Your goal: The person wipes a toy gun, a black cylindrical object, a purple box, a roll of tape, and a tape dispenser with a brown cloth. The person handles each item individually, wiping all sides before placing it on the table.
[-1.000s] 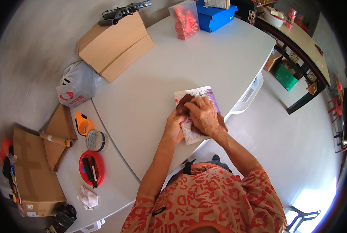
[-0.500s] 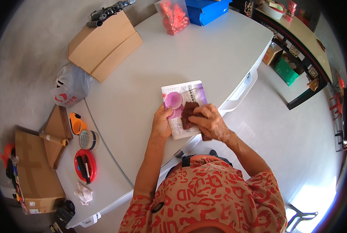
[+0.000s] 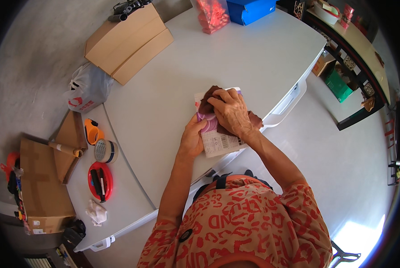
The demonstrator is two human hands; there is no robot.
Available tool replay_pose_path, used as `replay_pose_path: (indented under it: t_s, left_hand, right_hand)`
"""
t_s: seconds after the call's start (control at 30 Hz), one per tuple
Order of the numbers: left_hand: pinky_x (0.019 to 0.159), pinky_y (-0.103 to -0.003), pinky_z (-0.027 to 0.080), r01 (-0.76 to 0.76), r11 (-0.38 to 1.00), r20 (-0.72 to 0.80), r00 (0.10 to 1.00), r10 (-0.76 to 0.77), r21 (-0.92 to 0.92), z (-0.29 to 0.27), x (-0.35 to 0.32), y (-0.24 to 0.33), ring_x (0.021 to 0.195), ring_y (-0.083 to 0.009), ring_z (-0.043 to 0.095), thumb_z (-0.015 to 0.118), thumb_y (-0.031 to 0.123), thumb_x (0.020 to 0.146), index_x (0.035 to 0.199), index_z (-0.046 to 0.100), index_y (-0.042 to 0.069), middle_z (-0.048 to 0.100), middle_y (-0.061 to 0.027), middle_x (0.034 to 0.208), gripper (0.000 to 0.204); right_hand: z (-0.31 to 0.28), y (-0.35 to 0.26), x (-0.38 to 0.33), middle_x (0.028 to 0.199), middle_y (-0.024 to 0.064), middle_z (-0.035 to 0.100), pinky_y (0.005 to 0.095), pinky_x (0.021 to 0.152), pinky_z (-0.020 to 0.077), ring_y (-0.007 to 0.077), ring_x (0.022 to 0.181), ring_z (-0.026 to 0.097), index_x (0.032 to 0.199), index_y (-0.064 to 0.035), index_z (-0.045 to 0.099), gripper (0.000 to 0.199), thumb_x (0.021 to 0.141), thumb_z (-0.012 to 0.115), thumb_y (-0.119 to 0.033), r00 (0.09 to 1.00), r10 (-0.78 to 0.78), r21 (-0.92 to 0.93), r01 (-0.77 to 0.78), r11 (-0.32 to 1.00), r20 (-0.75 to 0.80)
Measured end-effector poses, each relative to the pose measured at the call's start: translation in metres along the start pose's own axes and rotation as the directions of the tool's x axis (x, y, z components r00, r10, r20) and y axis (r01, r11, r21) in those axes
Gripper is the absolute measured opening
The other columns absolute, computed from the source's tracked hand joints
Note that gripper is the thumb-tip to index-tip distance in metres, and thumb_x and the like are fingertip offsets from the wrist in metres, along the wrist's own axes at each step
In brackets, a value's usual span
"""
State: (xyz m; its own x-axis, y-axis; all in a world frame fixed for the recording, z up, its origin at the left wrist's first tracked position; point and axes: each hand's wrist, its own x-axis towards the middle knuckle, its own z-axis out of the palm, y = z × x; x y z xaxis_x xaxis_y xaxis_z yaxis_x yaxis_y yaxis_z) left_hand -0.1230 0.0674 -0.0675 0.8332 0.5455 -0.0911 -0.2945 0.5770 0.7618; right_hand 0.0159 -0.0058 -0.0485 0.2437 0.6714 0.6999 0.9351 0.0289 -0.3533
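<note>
One flat, rectangular pkg (image 3: 215, 145) sits mid head view, in both bare hands: white, w/ purple bands & fine print. It's over the near edge of the smooth grey tabletop (image 3: 164, 89), in front of the torso; can't tell if it touches down. L hand (image 3: 192, 136) is mostly closed on the pkg's left edge, thumb on the upper face. R hand (image 3: 230, 109) has fingers curled in, gripping a soft, bunched, dark brown cloth (image 3: 212, 96) pressed on the pkg's upper part, one end poking past its right side.

Containers, all rel. to the pkg: beyond it, a clear plastic tub (image 3: 223, 9) w/ red pieces (image 3: 211, 20) & a glossy blue box (image 3: 253, 11), contents n/v. Beyond & left, a tan cardboard box (image 3: 128, 40); left, a crinkly translucent bag (image 3: 90, 87), contents unclear. Left & nearer the body, a round red dish (image 3: 110, 178) w/ slim black tools (image 3: 97, 183) in it. Also left, ring-shaped tape rolls (image 3: 105, 151) & an orange dispenser (image 3: 92, 131).

Vs. 0.5 s ago: cloth is now up & left on the pkg, hiding much of the purple circle (image 3: 205, 116) that shows bare in that frame; R hand shifts w/ it. L hand keeps its hold.
</note>
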Motion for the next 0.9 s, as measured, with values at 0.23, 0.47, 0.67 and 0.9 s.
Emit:
replay_pose_path:
  t_s: [0.23,0.47,0.67,0.9]
  left_hand:
    - [0.100,-0.039,0.046,-0.006,0.968,-0.011,1.000,0.003,-0.249,0.005,-0.003,0.006,0.117,-0.0242,0.053,0.030,0.034,0.104,0.137,0.039,0.006,0.053,-0.0127,0.129,0.044]
    - [0.096,-0.040,0.049,0.038,0.993,-0.099,0.994,-0.050,-0.112,-0.010,0.003,-0.004,0.112,-0.0248,0.058,0.045,0.011,0.098,0.136,0.042,0.003,0.056,-0.0120,0.126,0.038]
    - [0.100,-0.044,0.047,0.021,0.993,-0.082,0.996,-0.030,-0.117,-0.004,0.005,-0.004,0.118,-0.0266,0.055,0.045,0.010,0.098,0.138,0.038,0.001,0.052,-0.0139,0.132,0.042]
    - [0.098,-0.044,0.048,0.000,0.999,-0.080,0.997,-0.003,-0.045,-0.004,0.004,-0.002,0.117,-0.0272,0.055,0.043,0.010,0.099,0.136,0.040,0.000,0.052,-0.0150,0.130,0.038]
  right_hand:
    - [0.001,-0.023,-0.027,0.106,0.0005,0.063,0.0374,0.078,0.0471,0.0252,0.094,0.054,0.093,-0.0100,0.070,0.022,0.071,0.063,-0.008,0.988,-0.114,0.059,0.108,0.992,0.103]
    - [-0.031,-0.038,-0.073,0.107,0.0039,0.064,0.0355,0.081,0.0486,0.0243,0.095,0.054,0.096,-0.0073,0.070,0.029,0.068,0.067,-0.004,0.969,-0.149,0.205,0.108,0.973,0.196]
    - [-0.085,-0.029,-0.088,0.103,0.0079,0.064,0.0369,0.079,0.0493,0.0276,0.089,0.057,0.097,-0.0047,0.068,0.026,0.071,0.067,0.000,0.929,-0.109,0.441,-0.063,0.895,0.353]
    - [-0.033,-0.005,-0.040,0.110,0.0128,0.058,0.0415,0.081,0.0482,0.0328,0.097,0.054,0.109,-0.0087,0.066,0.036,0.075,0.063,-0.001,0.991,0.120,-0.069,-0.123,0.990,-0.052]
